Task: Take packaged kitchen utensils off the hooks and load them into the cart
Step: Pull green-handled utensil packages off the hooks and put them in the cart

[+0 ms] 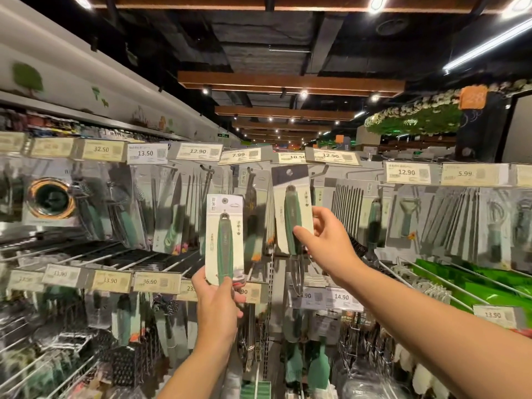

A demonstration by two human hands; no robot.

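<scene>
My left hand (216, 306) grips the bottom of a carded utensil pack (225, 234) with a green handle, held upright in front of the display and off any hook. My right hand (328, 240) pinches the lower edge of a second, matching green-handled pack (292, 214), thumb on its front. That pack's punched top sits just below a metal hook (318, 171); whether it still hangs on the hook I cannot tell. More packs hang behind it. No cart is in view.
Rows of hooks carry packaged utensils across the whole wall, with price tags (406, 172) along the rails. Bare wire hooks (431, 272) jut out at the lower right beside green packages (472, 280). Lower hooks hold brushes and graters.
</scene>
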